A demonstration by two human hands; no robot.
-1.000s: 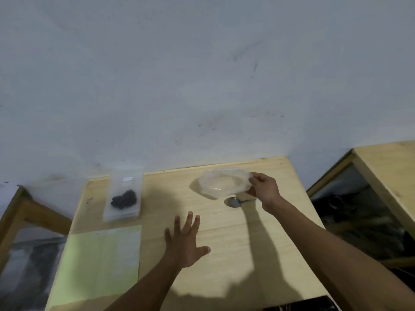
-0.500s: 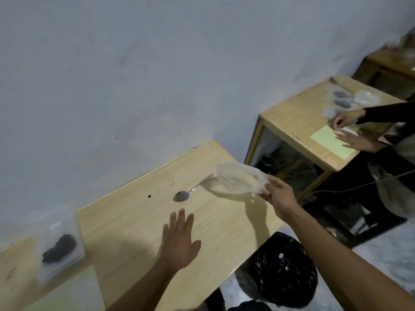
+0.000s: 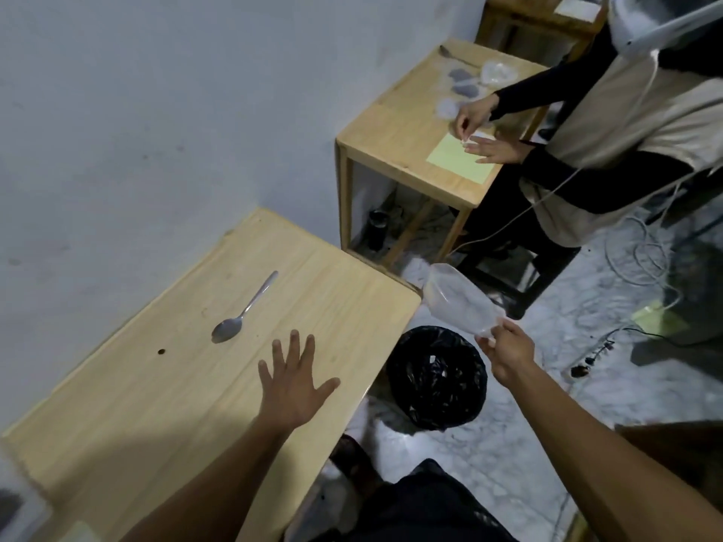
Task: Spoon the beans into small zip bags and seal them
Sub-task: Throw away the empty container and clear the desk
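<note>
Bags not identifiable: only a blurred clear corner cut off at the frame edge, behind the left forearm. Right hand pinches the rim of a clear plastic container, tilted, long axis running up-left from the fingers; contents can't be made out. Below it, between the hands, a black-lined bin. Left hand flat on the table, fingers spread. Spoon ahead of left hand, bowl toward it, handle pointing away up-right. One dark bean left of the spoon.
</note>
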